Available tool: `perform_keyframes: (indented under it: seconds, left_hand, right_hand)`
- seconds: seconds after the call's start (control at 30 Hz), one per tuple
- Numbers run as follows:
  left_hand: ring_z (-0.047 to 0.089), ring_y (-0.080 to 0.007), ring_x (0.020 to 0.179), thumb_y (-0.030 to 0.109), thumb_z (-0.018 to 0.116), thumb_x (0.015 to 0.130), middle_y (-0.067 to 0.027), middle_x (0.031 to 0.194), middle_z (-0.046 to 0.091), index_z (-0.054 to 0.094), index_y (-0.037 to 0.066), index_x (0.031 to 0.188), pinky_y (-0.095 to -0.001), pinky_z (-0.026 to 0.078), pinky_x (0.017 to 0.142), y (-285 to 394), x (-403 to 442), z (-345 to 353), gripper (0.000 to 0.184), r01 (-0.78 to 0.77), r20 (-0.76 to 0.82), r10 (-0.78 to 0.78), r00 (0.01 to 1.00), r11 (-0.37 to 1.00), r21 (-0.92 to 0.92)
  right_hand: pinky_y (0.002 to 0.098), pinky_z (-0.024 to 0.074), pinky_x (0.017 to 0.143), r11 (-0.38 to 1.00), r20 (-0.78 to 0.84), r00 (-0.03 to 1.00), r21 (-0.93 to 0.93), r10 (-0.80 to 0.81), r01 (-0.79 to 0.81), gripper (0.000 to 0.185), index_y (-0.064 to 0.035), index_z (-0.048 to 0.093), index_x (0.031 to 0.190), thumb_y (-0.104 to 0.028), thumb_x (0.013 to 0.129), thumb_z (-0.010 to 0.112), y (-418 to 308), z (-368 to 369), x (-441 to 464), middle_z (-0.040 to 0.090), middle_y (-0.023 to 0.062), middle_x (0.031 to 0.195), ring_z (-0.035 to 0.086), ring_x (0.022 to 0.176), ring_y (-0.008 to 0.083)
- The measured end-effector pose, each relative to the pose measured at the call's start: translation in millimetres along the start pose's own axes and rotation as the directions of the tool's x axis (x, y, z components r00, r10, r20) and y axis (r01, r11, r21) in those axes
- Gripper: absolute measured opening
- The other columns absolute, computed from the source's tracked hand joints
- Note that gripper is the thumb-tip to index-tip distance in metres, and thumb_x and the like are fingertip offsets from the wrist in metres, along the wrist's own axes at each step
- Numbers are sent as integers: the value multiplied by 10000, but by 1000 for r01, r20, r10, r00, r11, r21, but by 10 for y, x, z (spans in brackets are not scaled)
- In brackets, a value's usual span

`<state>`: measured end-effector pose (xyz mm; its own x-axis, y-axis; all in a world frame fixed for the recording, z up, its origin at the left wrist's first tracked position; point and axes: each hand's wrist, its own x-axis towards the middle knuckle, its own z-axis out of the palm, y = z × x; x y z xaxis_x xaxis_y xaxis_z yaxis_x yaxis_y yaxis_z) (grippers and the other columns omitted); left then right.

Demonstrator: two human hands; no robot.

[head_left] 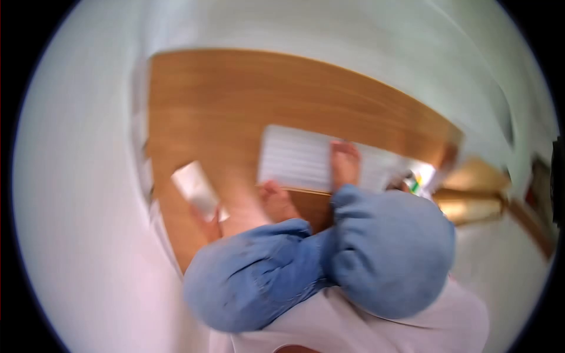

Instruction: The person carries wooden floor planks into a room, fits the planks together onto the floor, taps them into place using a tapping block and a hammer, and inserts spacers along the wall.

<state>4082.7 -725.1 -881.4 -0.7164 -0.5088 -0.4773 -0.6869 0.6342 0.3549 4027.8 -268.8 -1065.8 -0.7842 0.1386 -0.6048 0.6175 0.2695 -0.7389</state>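
My left hand (207, 222), partly hidden by the jeans, is closed on the lower end of a pale rectangular object (196, 187) over the left part of a brown wooden surface (229, 94). The image is smeared by motion, so what the object is cannot be made out. Beyond the right knee, a small skin-coloured patch that may be my right hand (404, 187) shows beside a blurred item with green and yellow on it (416, 183). Its fingers cannot be made out.
Two bare feet (278, 200) (345, 163) rest at a white ribbed panel (297, 159) between the denim-covered knees (391, 253). To the right are a brown box-like object (477, 177) and a shiny golden item (471, 210). Pale surfaces surround the wood.
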Motion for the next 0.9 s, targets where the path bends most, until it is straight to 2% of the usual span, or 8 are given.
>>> perform_keyframes:
  seconds: [0.03,0.3,0.37,0.43,0.53,0.6,0.7,0.9]
  left_hand:
    - [321,-378,1454,368,805,806,-235,1561,341,246,6,1564,-433,286,1208,-1041,195,153,1009,3,-249,-41,968,988,-153]
    - [346,-409,1382,391,842,707,-236,1513,351,271,61,1557,-520,290,1159,-761,297,287,1076,212,-402,-209,892,977,-38]
    - [361,-406,1354,381,832,697,-226,1482,379,294,71,1549,-531,298,1139,-612,274,168,1055,98,-370,-93,924,995,-5]
    - [370,-414,1347,365,821,689,-220,1455,398,311,67,1539,-541,297,1133,-241,292,79,1035,94,-389,-85,917,996,4]
    - [389,-402,1341,302,831,649,-216,1427,417,358,59,1515,-534,308,1130,181,412,129,1016,-368,-297,338,893,928,-50]
    - [403,-395,1332,271,845,621,-218,1413,433,383,61,1502,-523,317,1128,413,541,186,1016,-527,-270,494,826,847,-63]
    - [426,-395,1318,251,866,581,-215,1402,458,394,56,1496,-514,321,1129,760,714,267,1048,-670,-231,643,730,741,-56]
    - [423,-376,1349,233,876,540,-204,1404,470,427,20,1469,-501,310,1163,990,967,380,1054,-745,-180,731,658,667,-12]
  right_hand:
    - [428,442,1047,790,-129,984,-613,-119,15,598,-4,632,1253,-529,1042,437,-1154,674,-52,641,213,1273,588,1204,344]
    - [371,155,1230,803,-175,979,-595,-107,-19,896,87,459,1440,-675,1009,272,-1658,1006,-107,501,276,1457,319,1467,337]
    - [388,335,1160,661,-282,941,-745,-186,-93,766,71,496,1396,-586,1005,440,-1296,926,45,590,250,1366,462,1390,319]
    - [399,529,941,626,400,915,-699,-56,344,564,37,554,1292,-415,963,626,-2126,-775,69,677,213,1222,645,1172,326]
    - [403,580,741,436,487,849,-732,-203,524,396,-10,583,1136,-234,856,751,-2942,-123,94,718,184,1036,716,927,345]
    - [415,568,763,100,722,671,-665,-170,740,372,-26,581,1068,-213,798,756,-3260,218,187,690,192,1081,683,998,349]
    - [427,560,840,-35,828,545,-553,-133,832,315,-8,567,963,-165,753,743,-3637,887,205,629,224,1203,625,1122,371]
    - [532,394,1118,-335,971,-30,-53,-239,941,144,90,574,854,-41,815,617,-3629,1585,398,443,332,1438,415,1368,492]
